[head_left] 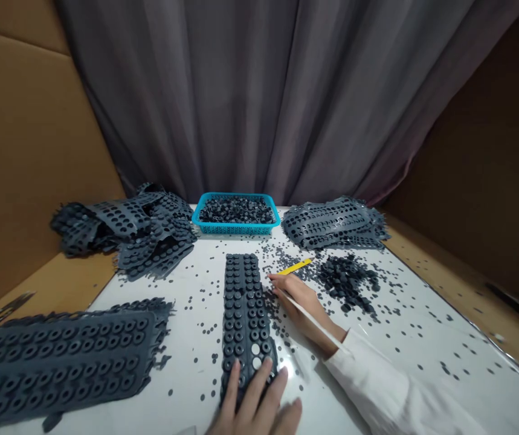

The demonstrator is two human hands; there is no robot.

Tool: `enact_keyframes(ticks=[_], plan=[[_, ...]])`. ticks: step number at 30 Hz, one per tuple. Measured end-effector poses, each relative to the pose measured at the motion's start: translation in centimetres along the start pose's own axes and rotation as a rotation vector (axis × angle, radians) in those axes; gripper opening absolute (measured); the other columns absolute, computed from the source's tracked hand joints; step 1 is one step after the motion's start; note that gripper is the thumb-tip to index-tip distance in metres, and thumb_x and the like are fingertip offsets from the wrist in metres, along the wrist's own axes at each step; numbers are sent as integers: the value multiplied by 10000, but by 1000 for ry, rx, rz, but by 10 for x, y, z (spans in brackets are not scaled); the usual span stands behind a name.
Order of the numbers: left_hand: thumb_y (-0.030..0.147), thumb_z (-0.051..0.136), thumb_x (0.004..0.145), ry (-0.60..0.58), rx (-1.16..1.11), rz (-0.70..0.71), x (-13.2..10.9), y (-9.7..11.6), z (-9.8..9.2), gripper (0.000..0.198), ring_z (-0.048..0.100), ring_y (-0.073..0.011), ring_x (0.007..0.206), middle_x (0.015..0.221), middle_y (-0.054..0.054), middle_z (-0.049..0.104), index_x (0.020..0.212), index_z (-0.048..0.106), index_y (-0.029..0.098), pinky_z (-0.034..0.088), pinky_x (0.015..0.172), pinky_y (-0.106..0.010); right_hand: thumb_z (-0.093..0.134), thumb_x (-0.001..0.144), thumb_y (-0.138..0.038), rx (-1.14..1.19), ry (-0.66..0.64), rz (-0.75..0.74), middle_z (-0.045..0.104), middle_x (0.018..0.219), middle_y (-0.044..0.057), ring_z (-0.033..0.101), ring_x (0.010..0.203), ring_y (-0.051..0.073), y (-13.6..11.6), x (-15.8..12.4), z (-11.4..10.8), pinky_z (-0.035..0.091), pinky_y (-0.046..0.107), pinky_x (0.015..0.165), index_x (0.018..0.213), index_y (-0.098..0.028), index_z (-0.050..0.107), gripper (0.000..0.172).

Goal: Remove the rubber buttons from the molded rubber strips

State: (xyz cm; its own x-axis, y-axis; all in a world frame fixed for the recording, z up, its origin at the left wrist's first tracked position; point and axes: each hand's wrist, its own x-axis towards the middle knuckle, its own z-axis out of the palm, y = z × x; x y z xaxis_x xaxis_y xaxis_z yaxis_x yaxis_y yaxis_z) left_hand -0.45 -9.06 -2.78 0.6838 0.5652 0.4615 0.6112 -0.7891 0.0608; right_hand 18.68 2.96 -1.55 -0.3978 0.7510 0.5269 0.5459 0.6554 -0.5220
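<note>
A dark grey rubber strip with rows of round moulded parts lies lengthwise in front of me. Two holes near its lower end show the white table beneath. Across the strip's near end, my left hand lies with its fingers spread. My right hand is closed in a pinch around a thin white stick, beside the strip's right edge. What its fingertips touch is too small to tell. Just beyond that hand lies a yellow pencil-like tool. Small dark discs are scattered around the strip.
A blue basket full of small dark parts stands at the back. Punched sheets are heaped at back left and back right. Unpunched sheets lie at front left, near scissors. A pile of dark pieces sits at right.
</note>
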Motion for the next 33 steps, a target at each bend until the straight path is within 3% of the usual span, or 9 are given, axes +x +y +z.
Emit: enact_keyframes(ticks=[1,2,5,10,17,23,28,30,33], plan=[[310,538,838,-64,-45,57,11,-13,-13,340,528,-237,1097,1211,-30,594,1176,534,266,276,1039,-401,404,923,-220,-2,5,53,637,1031,123,584,982,213,1,-1,-2,481,359,813,916,-199,539,137],[307,542,820,-129,-94,-10,24,-27,-25,394,555,-242,1038,1161,-44,615,1207,516,240,348,978,-397,407,922,-237,-9,1,101,639,1008,118,589,969,215,1,-2,-4,480,357,808,916,-199,540,139],[177,471,826,-265,-48,-441,62,-68,-41,339,567,-253,933,1024,-77,635,1153,560,178,429,811,-398,407,920,-280,-47,-31,203,640,969,103,603,901,217,0,-7,-9,479,350,781,969,-198,543,165],[197,573,764,-209,-13,-593,85,-106,-16,171,533,-272,920,905,-76,614,909,664,186,381,794,-399,400,912,-268,-66,-77,229,637,983,95,593,921,227,-4,-11,-12,471,344,781,971,-205,543,167],[180,526,761,-66,-263,-606,75,-110,-2,118,524,-208,845,804,-25,591,746,639,210,367,781,-326,416,902,-247,-23,-58,193,640,1000,88,585,953,233,-5,-11,-10,472,355,790,945,-212,558,153],[296,520,768,111,-637,-768,68,-123,10,140,480,-148,601,694,-8,582,761,595,178,380,605,-266,419,903,-250,6,-14,168,644,987,95,593,920,223,-4,-12,-9,477,355,778,929,-202,552,143],[439,548,763,225,-967,-856,70,-116,-3,288,497,-139,635,758,-46,593,809,565,155,390,596,-259,425,906,-253,53,-16,135,637,1006,97,589,948,217,-6,-13,-8,477,349,795,912,-203,542,128],[492,587,736,248,-1226,-888,72,-105,-14,340,474,-115,584,740,-34,579,805,549,161,381,550,-243,431,903,-252,67,-23,131,634,1002,95,590,953,216,-5,-13,-7,477,348,798,907,-203,538,117],[365,778,600,287,-1929,-938,73,-89,-28,340,431,-73,534,683,15,538,751,547,168,333,499,-197,433,903,-251,80,-32,129,632,1000,92,589,964,216,-3,-13,-6,474,351,810,900,-205,530,107]])
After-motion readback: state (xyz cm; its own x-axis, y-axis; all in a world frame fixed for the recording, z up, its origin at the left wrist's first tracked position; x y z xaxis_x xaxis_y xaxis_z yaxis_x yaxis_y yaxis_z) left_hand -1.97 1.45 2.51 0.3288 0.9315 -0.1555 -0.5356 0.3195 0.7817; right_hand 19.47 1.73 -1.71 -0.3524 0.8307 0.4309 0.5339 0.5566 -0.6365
